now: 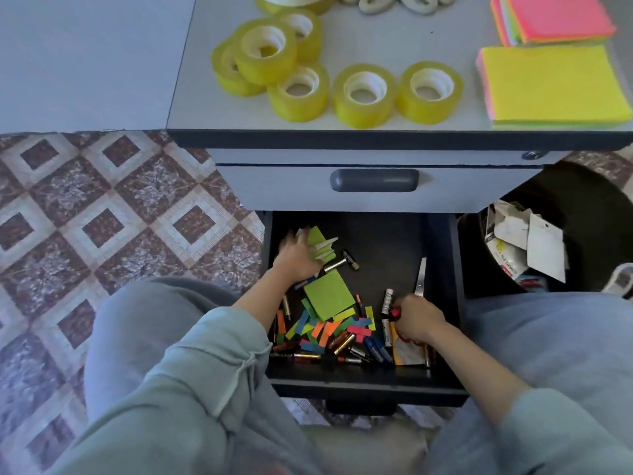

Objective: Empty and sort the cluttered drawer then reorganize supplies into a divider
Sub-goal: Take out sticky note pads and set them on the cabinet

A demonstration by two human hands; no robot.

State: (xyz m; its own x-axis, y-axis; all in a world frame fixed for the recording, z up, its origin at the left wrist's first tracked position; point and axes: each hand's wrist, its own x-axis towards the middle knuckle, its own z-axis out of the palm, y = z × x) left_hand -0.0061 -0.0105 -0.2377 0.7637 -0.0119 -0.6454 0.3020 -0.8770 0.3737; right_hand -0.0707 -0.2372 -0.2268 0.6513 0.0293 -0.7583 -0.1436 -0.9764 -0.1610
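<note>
The lower drawer [442, 303] stands pulled out, dark inside. My left hand [297, 260] grips a fanned stack of green sticky notes [320, 246] at the drawer's back left. My right hand [418, 320] pinches a small red thing [395, 313] near the front right, beside the scissors [420, 277]. Another green note pad [329, 294] lies in the middle. Coloured paper strips [329, 329], several batteries [342, 344] and markers [378, 349] are heaped along the drawer's front.
On the cabinet top [376, 39] sit several yellow tape rolls [364, 96] and neon sticky note pads [555, 85]. A black bin [579, 207] with paper scraps stands right of the drawer. My knees flank the drawer on patterned floor [102, 217].
</note>
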